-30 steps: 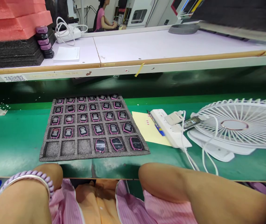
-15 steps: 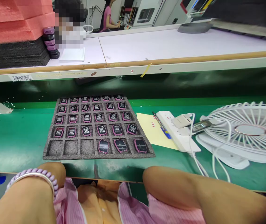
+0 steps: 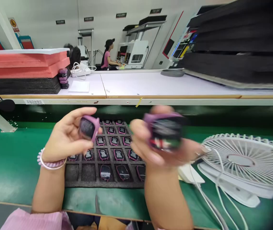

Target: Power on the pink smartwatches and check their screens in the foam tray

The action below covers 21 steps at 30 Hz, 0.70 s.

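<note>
My left hand [image 3: 66, 135] grips a purple-framed smartwatch body [image 3: 87, 128] between thumb and fingers, its dark screen turned toward me. In my right hand [image 3: 146, 148] is another purple smartwatch body [image 3: 166, 131], smeared by motion, with a dark screen that shows blurred reflections. Both hands are raised above a dark grey foam tray [image 3: 88, 184]. Watch bodies [image 3: 118, 155] lie in its compartments, several with white text lit on their screens. Three in the front row, such as the watch [image 3: 105, 172], have dark, shiny screens. My hands hide parts of the tray.
A white fan [image 3: 242, 159] and a power strip [image 3: 192, 174] with white cables stand on the right of the green bench [image 3: 19, 172]. Red foam sheets [image 3: 26, 65] and several stacked watches [image 3: 63, 78] sit on the shelf; black trays [image 3: 242, 48] are piled right. A person [image 3: 107, 57] sits beyond.
Both hands have come up from below the bench edge into view, each now holding a smartwatch. The view has tilted upward, showing more of the room behind.
</note>
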{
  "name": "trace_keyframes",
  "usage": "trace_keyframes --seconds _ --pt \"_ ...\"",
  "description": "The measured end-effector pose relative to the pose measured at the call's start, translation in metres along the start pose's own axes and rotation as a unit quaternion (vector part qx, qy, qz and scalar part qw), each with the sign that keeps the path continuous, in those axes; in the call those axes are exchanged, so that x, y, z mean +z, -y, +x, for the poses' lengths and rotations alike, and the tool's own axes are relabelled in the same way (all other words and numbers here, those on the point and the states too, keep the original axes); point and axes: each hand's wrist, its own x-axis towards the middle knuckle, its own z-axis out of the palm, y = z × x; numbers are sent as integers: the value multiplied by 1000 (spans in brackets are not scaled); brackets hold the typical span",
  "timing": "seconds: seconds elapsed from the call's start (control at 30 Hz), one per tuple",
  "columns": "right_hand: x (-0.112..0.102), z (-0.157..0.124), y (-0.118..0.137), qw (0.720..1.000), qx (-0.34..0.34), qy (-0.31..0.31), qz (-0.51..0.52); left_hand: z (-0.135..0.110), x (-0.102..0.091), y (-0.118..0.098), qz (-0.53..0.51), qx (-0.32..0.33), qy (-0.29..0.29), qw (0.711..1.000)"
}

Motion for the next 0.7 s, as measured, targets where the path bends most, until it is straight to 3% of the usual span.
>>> trace_keyframes --seconds 0.13,0.2,0.33,0.7 --pt "14 29 -8 983 24 64 169 27 11 23 -4 -51 -58 997" --pt "17 39 -16 973 47 66 217 34 14 38 -13 -64 -59 996" --pt "17 47 -30 973 57 44 218 38 13 51 -27 -69 -55 996" --pt "18 47 -36 987 9 19 160 37 19 51 -14 -70 -46 996"
